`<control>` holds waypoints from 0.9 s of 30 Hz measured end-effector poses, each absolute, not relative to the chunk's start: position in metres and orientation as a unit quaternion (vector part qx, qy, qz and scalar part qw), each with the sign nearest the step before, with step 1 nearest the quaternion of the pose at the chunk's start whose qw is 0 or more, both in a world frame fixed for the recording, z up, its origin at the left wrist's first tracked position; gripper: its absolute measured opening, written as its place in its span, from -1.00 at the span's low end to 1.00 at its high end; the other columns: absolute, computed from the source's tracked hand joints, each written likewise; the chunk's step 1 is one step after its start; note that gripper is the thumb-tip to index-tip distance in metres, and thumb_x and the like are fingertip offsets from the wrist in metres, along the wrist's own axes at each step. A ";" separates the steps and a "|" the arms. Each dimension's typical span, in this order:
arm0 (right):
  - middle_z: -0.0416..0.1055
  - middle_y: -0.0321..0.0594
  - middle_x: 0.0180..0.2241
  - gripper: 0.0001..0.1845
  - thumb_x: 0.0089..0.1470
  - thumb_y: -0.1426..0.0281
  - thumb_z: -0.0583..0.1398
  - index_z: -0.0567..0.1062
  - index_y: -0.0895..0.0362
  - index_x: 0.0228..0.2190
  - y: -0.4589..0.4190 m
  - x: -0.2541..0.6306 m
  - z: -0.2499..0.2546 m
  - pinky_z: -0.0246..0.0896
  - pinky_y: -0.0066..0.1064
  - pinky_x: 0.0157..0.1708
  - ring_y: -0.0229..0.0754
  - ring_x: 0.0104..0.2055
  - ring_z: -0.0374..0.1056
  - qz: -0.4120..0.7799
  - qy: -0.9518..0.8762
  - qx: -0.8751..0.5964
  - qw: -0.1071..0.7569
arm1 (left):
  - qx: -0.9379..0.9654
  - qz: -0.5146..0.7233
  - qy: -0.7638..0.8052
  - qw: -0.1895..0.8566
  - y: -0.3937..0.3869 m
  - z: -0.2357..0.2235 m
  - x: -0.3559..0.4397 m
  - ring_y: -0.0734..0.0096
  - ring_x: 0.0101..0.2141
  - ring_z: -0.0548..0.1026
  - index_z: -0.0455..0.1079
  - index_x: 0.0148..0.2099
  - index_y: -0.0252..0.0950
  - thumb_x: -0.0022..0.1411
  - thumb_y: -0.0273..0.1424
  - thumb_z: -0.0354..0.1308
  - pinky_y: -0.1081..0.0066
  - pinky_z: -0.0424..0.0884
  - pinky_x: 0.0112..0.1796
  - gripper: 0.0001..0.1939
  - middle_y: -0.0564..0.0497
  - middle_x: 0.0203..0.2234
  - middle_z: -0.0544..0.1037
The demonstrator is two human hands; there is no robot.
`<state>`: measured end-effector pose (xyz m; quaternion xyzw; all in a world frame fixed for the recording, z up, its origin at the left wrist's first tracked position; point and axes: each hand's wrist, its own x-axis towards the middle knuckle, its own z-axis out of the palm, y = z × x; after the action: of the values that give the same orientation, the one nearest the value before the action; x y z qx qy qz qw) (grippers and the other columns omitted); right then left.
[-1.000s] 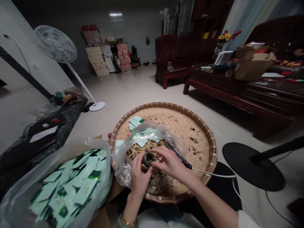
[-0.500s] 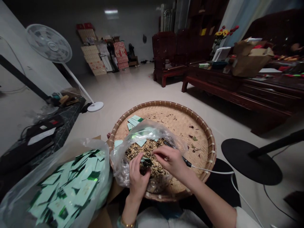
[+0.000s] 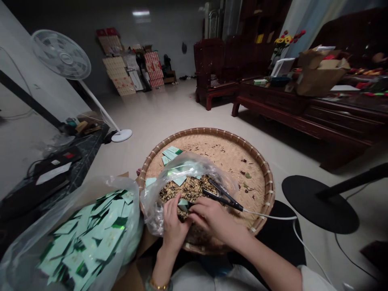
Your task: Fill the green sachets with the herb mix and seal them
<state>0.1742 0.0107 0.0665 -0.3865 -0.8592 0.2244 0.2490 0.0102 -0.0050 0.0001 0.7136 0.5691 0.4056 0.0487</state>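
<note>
In my left hand (image 3: 174, 224) is a small green packet (image 3: 182, 205), gripped between thumb and fingers above a heap of dried tea-like mix (image 3: 197, 185). The fingers of my right hand (image 3: 214, 218) are pinched together at the packet's right side; their tips are partly hidden, and I cannot make out what is between them. The pale and dark mix lies in a clear plastic bag (image 3: 153, 206) on a round woven bamboo tray (image 3: 236, 155). Black hair-straightener-like tongs (image 3: 226, 199) with a white cord rest with their jaws apart across the mix, just beyond my right hand.
Left of the tray, a large plastic bag (image 3: 18, 258) holds many green packets (image 3: 91, 238). More packets (image 3: 171, 153) lie on the tray's far left. A black stand base (image 3: 319, 204) is at right, a white fan (image 3: 62, 56) at left. A dark wooden table (image 3: 303, 107) stands beyond.
My right hand has moved down and left, closer to my left hand and the packet. The tongs' black arms are now uncovered. The packet appears raised and turned more upright.
</note>
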 end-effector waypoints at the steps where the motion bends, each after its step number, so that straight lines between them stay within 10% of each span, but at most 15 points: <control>1: 0.43 -0.16 -0.34 -0.83 0.17 0.43 0.11 0.50 0.17 -0.37 0.007 0.175 0.070 0.25 -0.40 -0.24 -0.18 -0.26 0.35 0.234 -0.863 -0.372 0.248 | 0.717 0.408 0.563 0.051 -0.005 -0.001 0.009 0.09 -0.02 0.37 0.14 0.18 -0.30 0.11 -0.45 0.13 0.03 0.34 -0.04 -0.43 -0.21 -0.03 0.43; 15: 0.52 -0.01 -0.32 -0.75 0.06 0.59 0.09 0.53 0.22 -0.25 0.016 0.159 0.093 0.25 -0.40 -0.37 -0.05 -0.29 0.47 0.155 -0.865 -0.477 -0.026 | 0.734 0.425 0.527 0.052 -0.007 -0.007 0.020 0.18 -0.04 0.38 0.22 0.13 -0.29 -0.07 -0.73 -0.06 0.13 0.34 -0.03 -0.34 -0.15 -0.06 0.46; 27: 0.44 -0.23 -0.37 -0.87 0.06 0.42 0.19 0.56 0.09 -0.32 0.024 0.177 0.074 0.13 -0.47 -0.33 -0.19 -0.28 0.36 0.225 -0.847 -0.450 0.171 | 0.709 0.404 0.571 0.089 -0.004 -0.009 0.017 0.12 -0.07 0.42 0.23 0.10 -0.33 0.08 -0.48 0.17 0.11 0.38 -0.07 -0.50 -0.20 -0.07 0.48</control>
<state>0.1771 0.0237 0.0745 -0.4496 -0.8473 0.2251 0.1710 0.0165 -0.0042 -0.0091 0.7092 0.5711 0.4036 0.0892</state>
